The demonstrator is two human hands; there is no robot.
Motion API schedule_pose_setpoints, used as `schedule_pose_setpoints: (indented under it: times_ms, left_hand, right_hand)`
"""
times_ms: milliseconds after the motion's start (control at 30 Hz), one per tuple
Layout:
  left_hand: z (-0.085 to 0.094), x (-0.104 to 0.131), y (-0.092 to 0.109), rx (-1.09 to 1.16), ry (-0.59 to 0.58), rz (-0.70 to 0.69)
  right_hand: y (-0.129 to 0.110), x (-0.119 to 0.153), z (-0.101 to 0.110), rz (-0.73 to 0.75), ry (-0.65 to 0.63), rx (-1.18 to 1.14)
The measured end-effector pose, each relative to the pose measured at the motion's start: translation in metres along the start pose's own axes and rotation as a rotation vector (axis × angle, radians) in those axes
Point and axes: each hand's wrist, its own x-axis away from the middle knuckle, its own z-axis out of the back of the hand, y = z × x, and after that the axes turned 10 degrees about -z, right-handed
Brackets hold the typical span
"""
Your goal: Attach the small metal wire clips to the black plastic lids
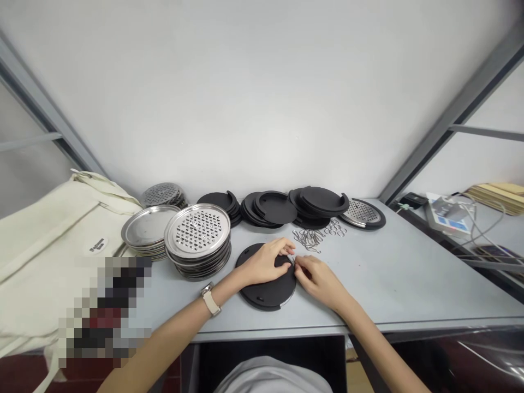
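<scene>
A round black disc lies flat on the grey table before me, a thin metal edge showing along its lower right rim. My left hand rests over the disc, thumb and fingers curved apart near its right edge. At that same edge, my right hand has its fingers pinched by a small shiny metal piece; the fingertips partly hide it. Just behind the hands are a pile of metal hooks and some small metal rings.
Perforated metal discs are stacked at left, beside plain metal discs. Black discs stand in piles along the wall. One assembled disc lies back right. A cream bag covers the left side; cables lie far right.
</scene>
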Motion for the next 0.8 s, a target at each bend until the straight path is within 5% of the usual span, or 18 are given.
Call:
schedule_pose_setpoints:
  times_ms: [800]
  left_hand:
    - [-0.0012,-0.0003,-0.0007,0.018,-0.017,0.066]
  right_hand:
    - [0.0012,0.0015,0.0039,-0.093,0.034,-0.123]
